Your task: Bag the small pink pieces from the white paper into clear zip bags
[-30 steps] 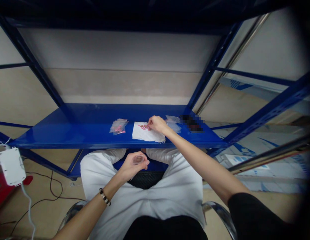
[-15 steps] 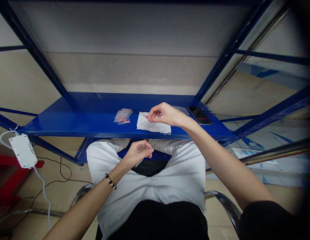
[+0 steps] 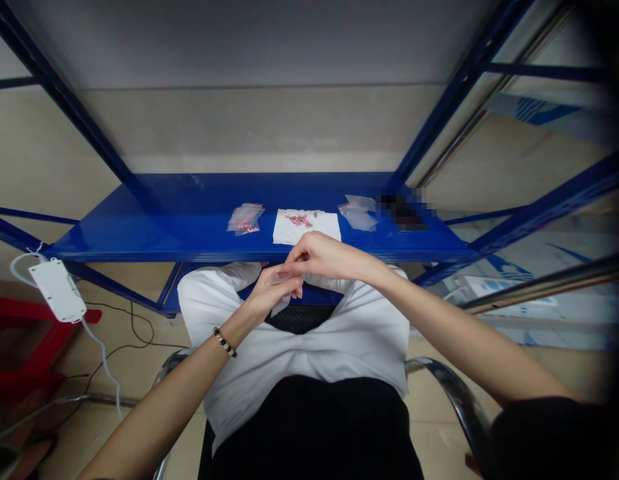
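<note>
In front of the blue shelf (image 3: 189,207), the right hand (image 3: 319,255) is just over the left hand (image 3: 267,292); whether its fingers hold something, I cannot tell. A white sheet (image 3: 285,233) lies on the shelf between filled bags (image 3: 245,220) and flat bags (image 3: 360,215). The left fingers grasp a clear bag (image 3: 280,307). On the sheet are small pink pieces (image 3: 301,219).

Field side: shelf's front edge (image 3: 229,255) bars a lower reach; room for my right hand (image 3: 319,255) above it, over the paper (image 3: 284,235). Slim gap to left bags (image 3: 246,219); right bags (image 3: 359,215) crowd the other side.
</note>
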Motion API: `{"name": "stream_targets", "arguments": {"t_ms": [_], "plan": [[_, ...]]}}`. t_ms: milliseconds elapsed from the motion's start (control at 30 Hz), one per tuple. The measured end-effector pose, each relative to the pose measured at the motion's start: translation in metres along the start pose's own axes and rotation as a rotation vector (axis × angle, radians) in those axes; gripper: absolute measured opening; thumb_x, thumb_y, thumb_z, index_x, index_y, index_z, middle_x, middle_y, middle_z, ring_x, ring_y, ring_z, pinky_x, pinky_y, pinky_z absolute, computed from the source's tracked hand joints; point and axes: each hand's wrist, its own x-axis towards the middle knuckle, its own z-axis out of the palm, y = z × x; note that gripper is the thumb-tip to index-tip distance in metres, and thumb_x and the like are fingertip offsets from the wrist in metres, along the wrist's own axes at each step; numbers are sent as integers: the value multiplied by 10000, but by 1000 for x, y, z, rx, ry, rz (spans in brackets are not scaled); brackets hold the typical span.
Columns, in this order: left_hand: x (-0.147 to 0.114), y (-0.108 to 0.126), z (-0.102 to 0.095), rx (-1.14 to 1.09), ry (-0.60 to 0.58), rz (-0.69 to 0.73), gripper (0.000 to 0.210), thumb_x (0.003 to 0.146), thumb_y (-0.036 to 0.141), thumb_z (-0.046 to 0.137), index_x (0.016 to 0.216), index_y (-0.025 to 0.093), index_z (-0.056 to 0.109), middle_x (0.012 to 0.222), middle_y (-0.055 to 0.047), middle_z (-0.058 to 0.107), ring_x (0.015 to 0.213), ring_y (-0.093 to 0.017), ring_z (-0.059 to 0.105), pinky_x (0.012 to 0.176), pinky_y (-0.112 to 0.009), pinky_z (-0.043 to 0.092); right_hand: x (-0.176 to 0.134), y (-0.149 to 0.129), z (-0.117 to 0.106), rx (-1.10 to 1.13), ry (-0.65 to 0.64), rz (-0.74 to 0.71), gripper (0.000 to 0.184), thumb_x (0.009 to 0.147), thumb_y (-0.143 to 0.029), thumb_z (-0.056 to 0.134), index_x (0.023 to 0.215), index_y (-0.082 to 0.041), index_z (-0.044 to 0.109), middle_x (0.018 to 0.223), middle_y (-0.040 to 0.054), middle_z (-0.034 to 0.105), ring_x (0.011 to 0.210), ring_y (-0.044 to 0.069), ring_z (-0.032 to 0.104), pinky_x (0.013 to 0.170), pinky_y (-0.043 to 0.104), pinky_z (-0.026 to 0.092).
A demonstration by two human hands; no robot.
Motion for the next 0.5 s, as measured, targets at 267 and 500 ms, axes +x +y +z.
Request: {"name": "stream_targets", "arguments": {"t_ms": [267,500], "plan": [[1,6,0,-411,-52,-38,207,830,315,684,809,143,571,693,-15,583,638,-138,600,556,-226,401,21,52,-37,21,457,75,226,806,-224,592,847,-107,781,738,59,738,620,136,617,582,225,437],[1,5,1,-416,-72,-57,174,861,294,648,828,136,582,710,-34,595,629,-138,601,533,-217,373,35,121,-69,-143,605,266,259,775,-131,575,938,-118,776,708,59,732,619,146,634,562,215,435]]}}
